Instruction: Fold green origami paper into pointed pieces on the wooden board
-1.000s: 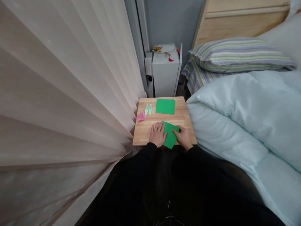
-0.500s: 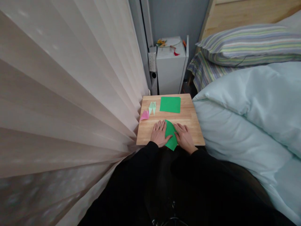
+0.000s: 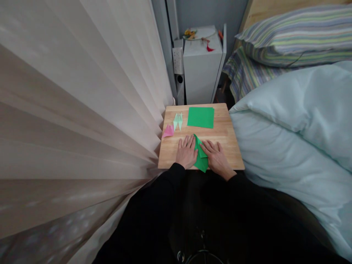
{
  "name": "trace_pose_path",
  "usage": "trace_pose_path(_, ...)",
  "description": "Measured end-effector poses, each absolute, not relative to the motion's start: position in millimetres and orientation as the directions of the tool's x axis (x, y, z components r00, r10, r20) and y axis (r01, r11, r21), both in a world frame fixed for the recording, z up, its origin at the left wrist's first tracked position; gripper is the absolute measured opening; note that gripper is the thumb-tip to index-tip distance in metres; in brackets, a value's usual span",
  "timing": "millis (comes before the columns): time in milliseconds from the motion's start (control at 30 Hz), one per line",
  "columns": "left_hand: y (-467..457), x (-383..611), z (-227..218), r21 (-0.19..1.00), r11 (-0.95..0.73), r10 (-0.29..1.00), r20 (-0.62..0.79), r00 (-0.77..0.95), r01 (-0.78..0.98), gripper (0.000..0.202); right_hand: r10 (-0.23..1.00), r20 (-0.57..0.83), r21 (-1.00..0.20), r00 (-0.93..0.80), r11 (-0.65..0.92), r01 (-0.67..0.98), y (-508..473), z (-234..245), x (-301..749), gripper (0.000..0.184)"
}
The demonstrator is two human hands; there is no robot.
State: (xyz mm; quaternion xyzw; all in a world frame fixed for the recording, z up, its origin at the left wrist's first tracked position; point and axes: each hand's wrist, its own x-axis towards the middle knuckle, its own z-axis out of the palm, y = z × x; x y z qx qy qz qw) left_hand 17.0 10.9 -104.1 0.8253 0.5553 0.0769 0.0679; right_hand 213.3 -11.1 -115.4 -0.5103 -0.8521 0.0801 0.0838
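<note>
Two hands, a left hand (image 3: 187,152) and a right hand (image 3: 217,158), one part-folded green paper (image 3: 202,163), one flat green sheet (image 3: 200,117), two small folded figures, a pink figure (image 3: 168,131) and a pale green figure (image 3: 178,120), one wooden table (image 3: 228,137), one white cabinet (image 3: 202,69)

Small square table top (image 3: 170,157): light wood, visible grain, smooth, low sheen. Folded green paper piece (image 3: 202,164): thin matt paper, sharp creases. Flat green square sheet (image 3: 200,117): same matt paper, uncreased. Small pink folded figure (image 3: 168,131) and pale mint folded figure (image 3: 178,121): matt paper. Pleated beige curtain (image 3: 82,110): soft cloth, faint sheen along the folds. Pale blue duvet (image 3: 297,121): smooth matt cloth, gently rumpled. Striped pillow (image 3: 297,33): woven cloth. White box cabinet (image 3: 202,69): smooth, matt, material unclear. Black sleeve (image 3: 172,176): matt cloth.
</note>
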Motion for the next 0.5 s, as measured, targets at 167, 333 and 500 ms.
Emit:
trace_pose_path(167, 10.2, 17.1, -99.6, 0.224, -0.371, 0.927, 0.038, 0.373, 0.901, 0.065, 0.884, 0.039, -0.255, -0.467, 0.461, 0.850, -9.7, -111.8, 213.3, 0.068)
trace_pose_path(333, 9.6, 18.1, -96.6, 0.215, -0.377, 0.925, 0.035, 0.379, 0.901, 0.064, 0.880, 0.028, -0.283, -0.475, 0.463, 0.840, -9.1, -109.7, 214.1, 0.073)
trace_pose_path(500, 9.6, 18.3, -96.3, 0.207, -0.381, 0.923, 0.035, 0.383, 0.901, 0.066, 0.875, 0.011, -0.315, -0.484, 0.462, 0.829, -8.7, -107.0, 214.9, 0.073)
